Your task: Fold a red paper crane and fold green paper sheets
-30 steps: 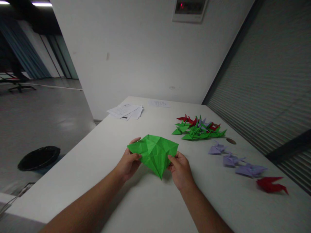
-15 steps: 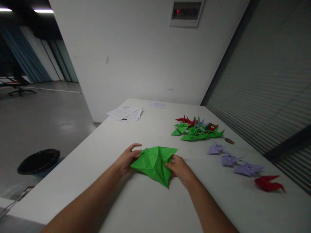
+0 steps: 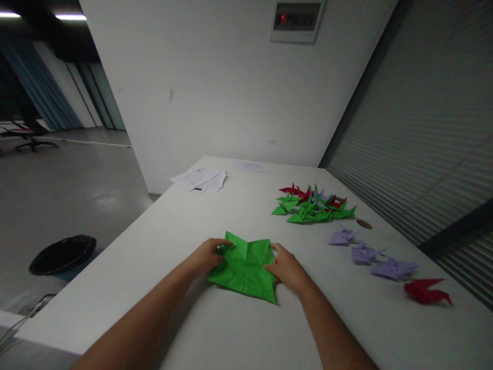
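Our left hand (image 3: 207, 255) and right hand (image 3: 287, 268) stand apart, one on each side of a creased green origami paper sheet (image 3: 244, 272), their fingers over its edges; we cannot tell whether either one pinches it. The sheet lies on the white desk (image 3: 234, 329), towards the near edge. Beyond it, towards the right edge, sits a heap of folded green and red paper cranes (image 3: 313, 206), with some lilac among them and a small round brown disc (image 3: 364, 224) just beside it. Three lilac paper cranes (image 3: 364, 253) and a red paper crane (image 3: 424, 292) run in a line along that edge. At the far end lie a stack of white printed papers (image 3: 198, 179) and a single white sheet (image 3: 251, 166). A round black container (image 3: 62, 255) stands on the grey floor (image 3: 80, 198), off the desk's left edge.
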Demonstrator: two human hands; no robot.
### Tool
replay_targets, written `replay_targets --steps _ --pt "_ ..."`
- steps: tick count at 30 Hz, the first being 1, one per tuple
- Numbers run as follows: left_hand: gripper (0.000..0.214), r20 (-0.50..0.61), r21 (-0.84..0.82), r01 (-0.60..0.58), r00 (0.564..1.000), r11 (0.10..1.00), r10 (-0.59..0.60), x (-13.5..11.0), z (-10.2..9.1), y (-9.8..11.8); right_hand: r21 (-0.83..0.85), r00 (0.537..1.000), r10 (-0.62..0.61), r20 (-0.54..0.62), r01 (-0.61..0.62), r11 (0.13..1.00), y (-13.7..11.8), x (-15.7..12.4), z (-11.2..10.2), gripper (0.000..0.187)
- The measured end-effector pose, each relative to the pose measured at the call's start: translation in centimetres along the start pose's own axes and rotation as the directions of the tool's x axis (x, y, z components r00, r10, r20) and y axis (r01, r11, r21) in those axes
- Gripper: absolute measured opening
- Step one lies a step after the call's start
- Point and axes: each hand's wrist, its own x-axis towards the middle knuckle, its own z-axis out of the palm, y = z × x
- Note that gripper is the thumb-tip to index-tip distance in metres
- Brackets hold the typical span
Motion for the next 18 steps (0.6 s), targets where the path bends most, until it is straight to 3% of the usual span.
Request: replay_targets --steps 3,8,10,14,18 --pt "0.062 0.169 -0.161 0.051 0.985 0.986 -0.024 -0.7 0.1 1.1 -0.206 0.992 0.075 0.098 -0.053 0.977 -1.0 -0.3 0.0 0.057" --pt "0.064 0.36 -0.426 0.17 0.933 0.889 -0.006 -1.2 0.4 1.9 -0.2 0.993 0.028 0.113 -0.005 0.98 -1.5 -0.4 0.0 0.064" --pt "0.069 0.368 -0.448 0.189 0.93 0.874 -0.013 -1.2 0.5 1.7 -0.179 0.993 0.005 0.119 0.017 0.984 -1.3 -0.4 -0.2 0.063" --pt "0.087 0.278 -0.384 0.184 0.957 0.905 -0.077 -0.9 0.5 1.2 -0.196 0.988 -0.02 0.15 0.05 0.979 -1.2 -0.5 -0.4 0.069" --pt "0.097 0.258 -0.248 0.165 0.961 0.954 -0.099 -0.6 0.5 1.0 -0.478 0.972 0.04 0.231 0.077 0.875 -2.3 -0.6 -0.6 0.077"
